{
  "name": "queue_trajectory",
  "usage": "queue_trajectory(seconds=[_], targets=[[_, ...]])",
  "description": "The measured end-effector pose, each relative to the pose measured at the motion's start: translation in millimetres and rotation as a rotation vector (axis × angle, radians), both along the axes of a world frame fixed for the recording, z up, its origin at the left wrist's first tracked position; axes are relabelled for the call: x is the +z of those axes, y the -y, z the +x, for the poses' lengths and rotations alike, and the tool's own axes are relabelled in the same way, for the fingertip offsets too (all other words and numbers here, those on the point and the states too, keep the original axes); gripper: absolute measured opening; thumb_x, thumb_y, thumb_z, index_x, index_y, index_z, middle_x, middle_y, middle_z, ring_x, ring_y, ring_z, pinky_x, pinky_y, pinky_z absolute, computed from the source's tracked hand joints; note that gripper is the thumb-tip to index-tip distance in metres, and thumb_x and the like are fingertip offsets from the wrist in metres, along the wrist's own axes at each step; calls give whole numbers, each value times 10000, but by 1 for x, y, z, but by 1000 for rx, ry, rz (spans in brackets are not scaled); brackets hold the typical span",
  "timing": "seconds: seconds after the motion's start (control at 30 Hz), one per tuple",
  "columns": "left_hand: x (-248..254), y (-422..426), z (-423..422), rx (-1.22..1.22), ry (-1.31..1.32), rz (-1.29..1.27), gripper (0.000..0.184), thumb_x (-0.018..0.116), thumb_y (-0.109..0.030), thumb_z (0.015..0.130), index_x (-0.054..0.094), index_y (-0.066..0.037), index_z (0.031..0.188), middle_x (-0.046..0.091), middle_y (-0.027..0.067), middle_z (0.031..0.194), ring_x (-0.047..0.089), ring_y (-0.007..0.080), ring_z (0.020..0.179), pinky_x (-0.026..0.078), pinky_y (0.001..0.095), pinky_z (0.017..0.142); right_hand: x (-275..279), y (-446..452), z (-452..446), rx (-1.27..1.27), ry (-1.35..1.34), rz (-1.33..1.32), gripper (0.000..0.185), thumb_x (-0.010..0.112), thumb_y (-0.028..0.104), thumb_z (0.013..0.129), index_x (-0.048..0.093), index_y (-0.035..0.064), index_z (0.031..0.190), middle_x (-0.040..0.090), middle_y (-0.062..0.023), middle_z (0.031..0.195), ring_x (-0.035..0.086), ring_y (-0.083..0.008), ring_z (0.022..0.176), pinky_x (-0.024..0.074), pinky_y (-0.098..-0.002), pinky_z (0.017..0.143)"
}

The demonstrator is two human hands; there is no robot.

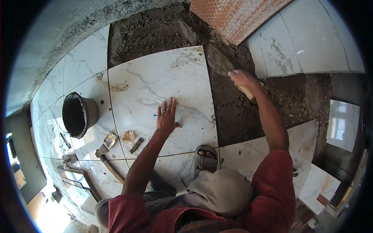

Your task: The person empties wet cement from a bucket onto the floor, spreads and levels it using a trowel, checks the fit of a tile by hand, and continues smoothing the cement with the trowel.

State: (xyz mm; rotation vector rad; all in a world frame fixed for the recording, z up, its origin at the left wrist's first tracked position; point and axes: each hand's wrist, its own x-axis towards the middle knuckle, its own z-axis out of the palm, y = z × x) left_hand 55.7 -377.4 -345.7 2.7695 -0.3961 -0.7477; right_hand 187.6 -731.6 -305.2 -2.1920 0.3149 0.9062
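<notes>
My left hand (167, 117) lies flat with fingers stretched out on a large white marble-patterned tile (155, 81). A small blue item (155, 115), partly covered, shows beside its fingers. To the right, my right hand (244, 80) is wrapped round the wooden handle of a trowel (220, 62). The mortar-smeared blade points up and left, over the dark wet mortar (233, 112) along the tile's right edge. Whether the blade touches the mortar I cannot tell.
A black bucket (91, 110) stands on the tiles at left. Near it lie a hammer (110, 167) with a wooden handle and a dark block (136, 145). A reddish tile back (237, 17) leans at the top. My sandalled foot (206, 159) rests by the tile's lower edge.
</notes>
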Motion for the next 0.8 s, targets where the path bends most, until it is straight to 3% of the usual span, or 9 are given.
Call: queue_trajectory(seconds=[0.07,0.13,0.23,0.37,0.43,0.47,0.53,0.7,0.8], targets=[[-1,-1,2,18,22,-10,1211,852,-283,545,76,-73,1451,146,117,1511,179,358,1375,162,502,1110,-11,22,-18,95,59,-79,458,427,418,924,562,-18,963,591,-116,745,555,-193,529,451,-364,492],[-2,0,2,7,7,6,1208,853,-272,545,78,-71,1450,151,118,1510,172,354,1378,157,504,1111,-27,33,-40,276,370,-255,520,382,417,941,538,-66,1054,616,-243,955,620,-361,881,473,-479,743],[-1,-1,2,11,-6,1,1224,847,-295,544,56,-72,1451,114,120,1517,129,349,1388,158,509,1109,-51,30,-36,263,291,-321,528,385,412,940,529,-61,1123,569,-284,1104,554,-402,1047,437,-496,841],[-1,0,2,-1,-11,18,1223,848,-299,543,59,-74,1451,111,121,1518,130,350,1388,158,513,1108,-30,-6,20,183,190,-212,485,396,398,938,550,-49,1047,607,-222,1013,596,-358,950,452,-477,794],[2,1,3,0,-31,22,1230,847,-302,545,49,-75,1452,108,124,1518,129,352,1387,155,519,1107,-3,-15,46,92,-185,-101,427,395,383,940,555,-13,959,592,-144,876,591,-264,792,464,-438,702],[2,1,2,-9,-36,21,1230,847,-302,545,49,-75,1452,108,124,1518,129,352,1387,155,519,1107,6,-11,43,83,-191,-102,427,395,383,940,555,-13,959,592,-144,876,591,-264,792,464,-438,702],[1,1,2,-5,-18,30,1239,846,-312,544,38,-76,1452,106,123,1518,130,355,1387,152,522,1107,23,-5,37,114,-205,-116,414,409,449,932,506,50,875,492,-55,738,478,-170,606,442,-347,517],[-4,0,0,0,15,6,1212,850,-284,546,73,-82,1454,139,127,1513,179,359,1375,160,520,1104,-39,39,-57,322,-166,19,387,414,408,931,518,36,899,509,-62,736,487,-177,596,443,-342,510],[-4,0,-1,-2,27,-1,1213,850,-277,547,69,-83,1455,139,130,1512,175,361,1375,156,519,1105,7,19,-117,238,-221,-90,394,407,382,935,524,6,929,524,-85,734,521,-199,593,452,-371,515]])
